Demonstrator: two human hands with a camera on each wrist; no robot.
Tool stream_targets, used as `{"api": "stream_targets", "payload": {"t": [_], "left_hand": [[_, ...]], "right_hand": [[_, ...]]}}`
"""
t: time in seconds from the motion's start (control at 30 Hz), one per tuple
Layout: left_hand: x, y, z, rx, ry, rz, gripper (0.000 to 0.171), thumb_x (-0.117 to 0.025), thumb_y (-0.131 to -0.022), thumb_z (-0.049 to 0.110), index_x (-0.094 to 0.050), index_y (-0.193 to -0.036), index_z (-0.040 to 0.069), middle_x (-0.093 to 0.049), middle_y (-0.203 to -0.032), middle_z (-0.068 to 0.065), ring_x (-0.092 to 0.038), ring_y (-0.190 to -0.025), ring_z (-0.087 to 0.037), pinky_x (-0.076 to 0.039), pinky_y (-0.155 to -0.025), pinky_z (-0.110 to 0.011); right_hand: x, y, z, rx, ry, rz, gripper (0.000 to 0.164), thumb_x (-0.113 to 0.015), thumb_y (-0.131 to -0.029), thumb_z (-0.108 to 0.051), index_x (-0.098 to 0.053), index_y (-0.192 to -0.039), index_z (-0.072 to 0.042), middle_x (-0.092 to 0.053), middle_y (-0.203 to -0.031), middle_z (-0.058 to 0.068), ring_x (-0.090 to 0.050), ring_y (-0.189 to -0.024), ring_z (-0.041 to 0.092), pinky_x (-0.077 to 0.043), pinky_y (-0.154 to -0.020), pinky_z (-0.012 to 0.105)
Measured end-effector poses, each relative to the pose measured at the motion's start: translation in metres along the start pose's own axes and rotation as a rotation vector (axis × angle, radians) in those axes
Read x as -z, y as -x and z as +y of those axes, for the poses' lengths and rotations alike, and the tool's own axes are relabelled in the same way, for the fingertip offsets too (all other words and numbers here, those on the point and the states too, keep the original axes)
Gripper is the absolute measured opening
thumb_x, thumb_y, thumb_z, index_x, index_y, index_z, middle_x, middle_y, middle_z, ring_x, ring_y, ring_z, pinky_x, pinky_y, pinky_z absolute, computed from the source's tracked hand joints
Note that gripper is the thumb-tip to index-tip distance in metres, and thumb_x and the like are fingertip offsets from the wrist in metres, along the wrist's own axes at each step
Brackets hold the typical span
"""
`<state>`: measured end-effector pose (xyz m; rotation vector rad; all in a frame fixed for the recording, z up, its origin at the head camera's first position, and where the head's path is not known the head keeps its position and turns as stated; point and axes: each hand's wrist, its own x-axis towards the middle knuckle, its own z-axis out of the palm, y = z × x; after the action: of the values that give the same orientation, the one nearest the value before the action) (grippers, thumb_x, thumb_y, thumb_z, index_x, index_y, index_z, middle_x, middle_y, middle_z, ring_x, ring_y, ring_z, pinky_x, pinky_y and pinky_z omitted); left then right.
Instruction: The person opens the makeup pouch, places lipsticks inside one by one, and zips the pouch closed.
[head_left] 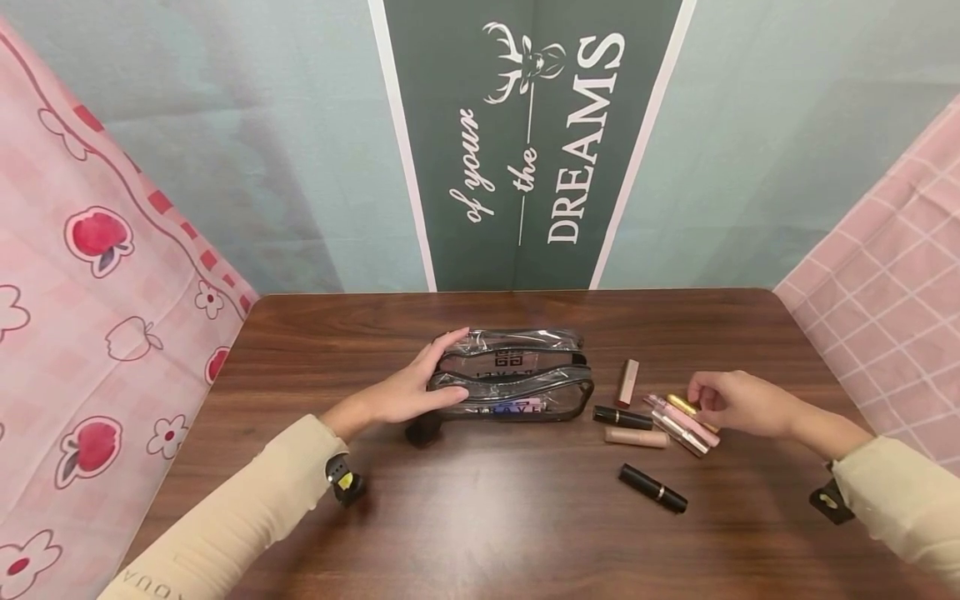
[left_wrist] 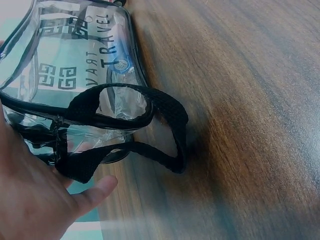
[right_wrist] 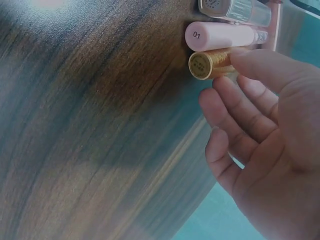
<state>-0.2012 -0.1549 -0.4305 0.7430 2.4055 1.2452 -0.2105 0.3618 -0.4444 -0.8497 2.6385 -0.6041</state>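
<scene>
A clear travel pouch with black piping and dark lettering lies on the table, something small and purple-blue inside it. My left hand holds the pouch's left end, thumb at the near side and fingers at the far side. By that hand a black strap loop sticks out. My right hand is at the cosmetics on the right; its thumb and fingers pinch a gold tube. Beside the gold tube lie a pink tube marked 01 and a clear-and-silver tube.
Around the group lie a black tube, a beige tube and a rosy-brown tube. Nearer the front is another black tube with a gold band. The brown wooden table meets hanging cloths at its back and sides.
</scene>
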Motion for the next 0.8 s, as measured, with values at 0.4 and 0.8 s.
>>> {"api": "stream_targets", "payload": {"t": [0.4,0.8], "left_hand": [[0.0005,0.0000,-0.0006,-0.007,0.007,-0.001,0.087,-0.069,-0.097,0.035,-0.013,-0.163,0.028,-0.015,-0.166,-0.012,-0.024,-0.149,-0.032,-0.029,-0.114,-0.060],[0.0017,0.0008,0.0011,-0.003,0.009,-0.008,0.087,-0.068,-0.097,0.038,-0.012,-0.163,0.030,-0.015,-0.166,-0.013,-0.024,-0.148,-0.033,-0.029,-0.114,-0.059]], "right_hand": [[-0.0027,-0.0018,0.0016,-0.079,-0.013,-0.045,0.017,-0.077,-0.089,-0.013,-0.065,-0.100,-0.008,-0.057,-0.078,-0.010,-0.050,-0.067,0.000,-0.044,-0.057,0.025],[-0.0033,-0.0022,-0.0013,-0.092,-0.002,-0.052,0.017,-0.079,-0.088,-0.014,-0.065,-0.097,-0.009,-0.056,-0.074,-0.011,-0.048,-0.064,0.000,-0.042,-0.055,0.024]]}}
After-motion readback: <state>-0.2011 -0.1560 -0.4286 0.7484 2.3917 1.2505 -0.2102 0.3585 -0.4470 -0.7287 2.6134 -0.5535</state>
